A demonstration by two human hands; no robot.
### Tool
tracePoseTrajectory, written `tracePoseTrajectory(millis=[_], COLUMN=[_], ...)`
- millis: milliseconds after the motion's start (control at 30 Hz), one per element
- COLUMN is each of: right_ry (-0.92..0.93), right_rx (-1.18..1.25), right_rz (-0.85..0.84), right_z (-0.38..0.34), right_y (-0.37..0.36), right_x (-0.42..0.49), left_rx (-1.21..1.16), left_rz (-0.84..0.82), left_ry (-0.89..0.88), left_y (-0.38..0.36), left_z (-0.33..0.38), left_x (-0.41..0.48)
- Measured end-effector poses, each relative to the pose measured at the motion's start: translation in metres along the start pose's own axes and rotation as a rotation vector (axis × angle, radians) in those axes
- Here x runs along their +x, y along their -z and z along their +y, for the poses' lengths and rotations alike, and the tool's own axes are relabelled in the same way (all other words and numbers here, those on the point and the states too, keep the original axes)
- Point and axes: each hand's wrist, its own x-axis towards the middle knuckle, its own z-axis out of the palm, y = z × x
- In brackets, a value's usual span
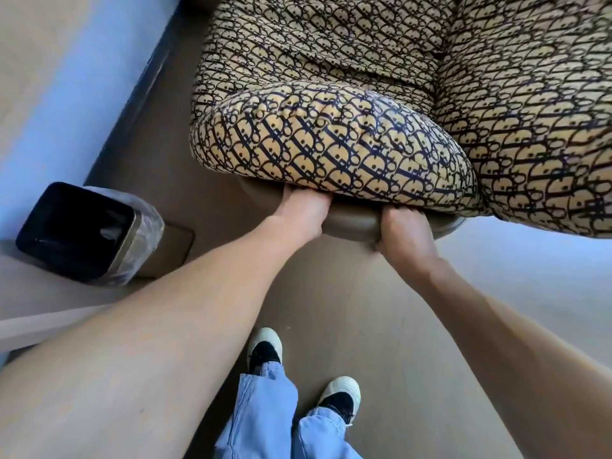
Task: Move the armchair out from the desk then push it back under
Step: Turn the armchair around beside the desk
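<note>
Gripping the armchair (331, 140) by the brown rim under its patterned back cushion: left hand (303, 210) and right hand (402, 230), both curled tight on that rim, side by side. Armchair stands on the brown floor (331, 309). Lined black bin (82, 230) sits left of the armchair, apart. Person's feet behind it.

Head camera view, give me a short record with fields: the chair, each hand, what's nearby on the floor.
chair: patterned tan-and-black fabric armchair with a brown rim
left hand: left hand gripping the rim under the cushion
right hand: right hand gripping the same rim
nearby: black lined waste bin, left of the chair
desk: cannot tell
</note>
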Motion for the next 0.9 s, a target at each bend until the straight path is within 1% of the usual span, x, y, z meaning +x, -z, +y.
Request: tracePoseTrajectory(millis=[200,333,633,900], right_ry=[0.05,0.052,0.029,-0.006], right_rx=[-0.034,-0.031,-0.032,0.004], right_rz=[-0.002,-0.021,-0.131,-0.139], right_z=[-0.003,-0.01,-0.031,-0.048], right_y=[0.009,0.01,0.012,0.003], right_x=[-0.004,-0.009,-0.038,-0.04], left_rx=[-0.081,-0.064,-0.097,-0.031], left_rz=[0.04,0.036,-0.051,-0.118], left_ry=[-0.012,0.002,0.007,0.013], left_y=[-0.003,-0.004,-0.015,-0.013], left_z=[-0.004,-0.007,-0.01,-0.029], left_x=[-0.006,-0.011,-0.038,-0.043])
